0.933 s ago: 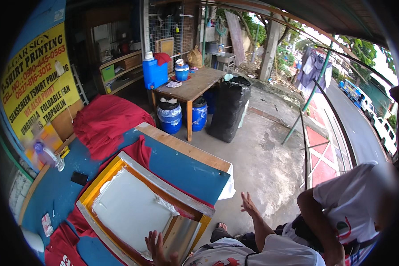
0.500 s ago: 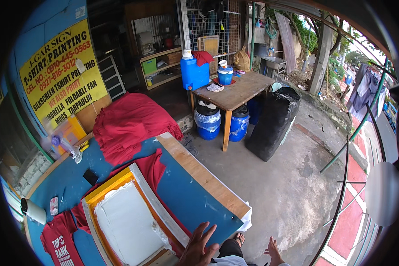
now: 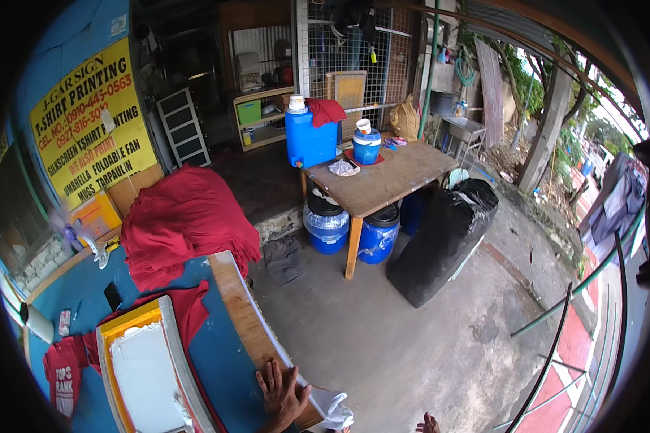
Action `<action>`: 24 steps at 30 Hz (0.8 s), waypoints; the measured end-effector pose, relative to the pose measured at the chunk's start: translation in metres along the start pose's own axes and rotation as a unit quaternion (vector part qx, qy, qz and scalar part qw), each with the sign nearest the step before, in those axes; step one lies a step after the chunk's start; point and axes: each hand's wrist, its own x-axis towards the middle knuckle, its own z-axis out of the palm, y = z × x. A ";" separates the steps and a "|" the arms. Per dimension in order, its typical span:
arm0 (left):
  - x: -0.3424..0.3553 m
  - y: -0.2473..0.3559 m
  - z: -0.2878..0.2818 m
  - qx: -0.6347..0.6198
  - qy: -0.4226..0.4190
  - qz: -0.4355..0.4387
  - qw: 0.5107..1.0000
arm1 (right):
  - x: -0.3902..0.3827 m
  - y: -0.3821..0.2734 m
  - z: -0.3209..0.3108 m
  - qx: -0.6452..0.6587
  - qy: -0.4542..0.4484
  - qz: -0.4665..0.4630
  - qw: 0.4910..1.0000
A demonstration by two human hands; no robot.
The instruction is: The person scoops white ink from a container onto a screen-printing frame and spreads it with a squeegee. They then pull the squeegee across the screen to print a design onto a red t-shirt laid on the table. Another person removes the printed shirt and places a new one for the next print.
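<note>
My left hand (image 3: 282, 395) lies flat with fingers spread on the bare wooden border (image 3: 242, 307) of a blue-topped table. Nothing is in it. Low in the picture, cut off by the lower edge, my right hand (image 3: 428, 424) hangs over the floor with its fingers apart and holds nothing. A screen printing frame (image 3: 167, 332) with white ink across its mesh rests on the table, left of my left hand. Dark red cloth (image 3: 192, 317) lies beneath the frame. A printed red T-shirt (image 3: 63, 372) is farther left.
A heap of red shirts (image 3: 188, 220) covers the table's far end. Beyond the concrete floor stands a wooden table (image 3: 390, 177) bearing a blue water container (image 3: 310, 141) and a bucket (image 3: 367, 148). Blue drums (image 3: 326, 229) sit below it, beside a full black bag (image 3: 444, 249).
My view has swung to the right. The left hand, raised near the frame before, has come down onto the table's wooden border. My right hand has dropped lower, mostly out of the picture.
</note>
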 end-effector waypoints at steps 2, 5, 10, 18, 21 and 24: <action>0.000 0.001 0.000 0.026 0.029 0.008 0.999 | 0.010 -0.020 -0.009 0.005 0.023 0.033 0.999; 0.000 -0.001 0.004 -0.022 0.022 0.003 1.000 | 0.026 -0.053 0.004 -0.057 -0.005 0.053 0.997; -0.004 -0.008 0.016 -0.068 0.005 -0.014 0.998 | 0.054 -0.106 0.028 -0.314 -0.124 -0.019 0.941; 0.005 0.000 0.006 -0.052 -0.034 -0.044 0.997 | 0.151 -0.237 -0.010 -0.333 -0.046 0.161 0.928; 0.030 0.015 0.004 -0.033 -0.002 -0.047 0.998 | 0.181 -0.292 -0.021 -0.367 -0.008 0.189 0.911; 0.082 0.043 0.022 -0.011 0.019 -0.089 0.996 | 0.204 -0.338 -0.032 -0.412 0.041 0.143 0.899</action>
